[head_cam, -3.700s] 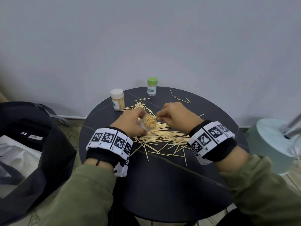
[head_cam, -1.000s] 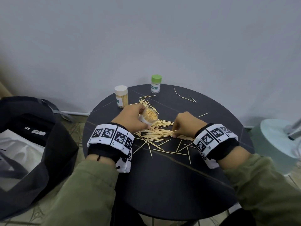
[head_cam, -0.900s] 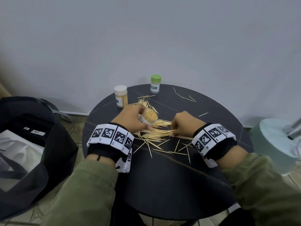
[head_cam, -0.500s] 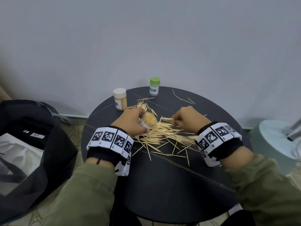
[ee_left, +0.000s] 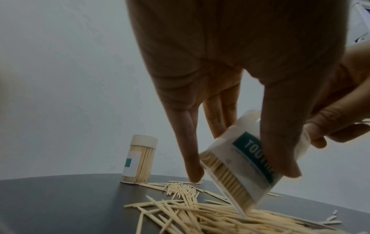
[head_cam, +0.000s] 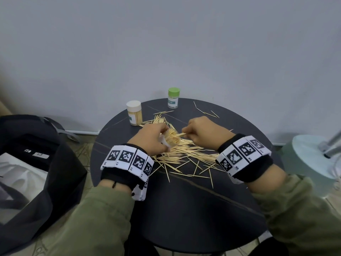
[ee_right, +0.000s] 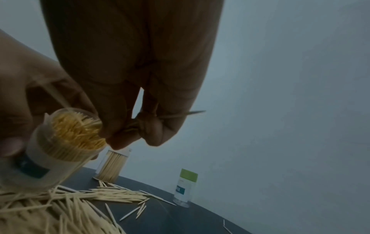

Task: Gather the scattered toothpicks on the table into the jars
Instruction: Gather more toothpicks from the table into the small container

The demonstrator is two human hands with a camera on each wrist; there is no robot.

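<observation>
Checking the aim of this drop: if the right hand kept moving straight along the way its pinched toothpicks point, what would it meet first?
Probably the packed toothpick tips in the open mouth of the tilted clear plastic jar held by the left hand. The right hand pinches a few wooden toothpicks aimed there, though depth is uncertain.

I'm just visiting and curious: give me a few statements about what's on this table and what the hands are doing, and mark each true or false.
1. The left hand holds an open jar tilted, packed with toothpicks. True.
2. The right hand is empty. False: it pinches a few toothpicks at the jar's mouth.
3. The green-lidded jar lies on its side. False: it stands upright near the far edge of the table.
4. The white-lidded jar is full of toothpicks. True.
5. No toothpicks are left on the table. False: a loose pile lies between the hands.
</observation>
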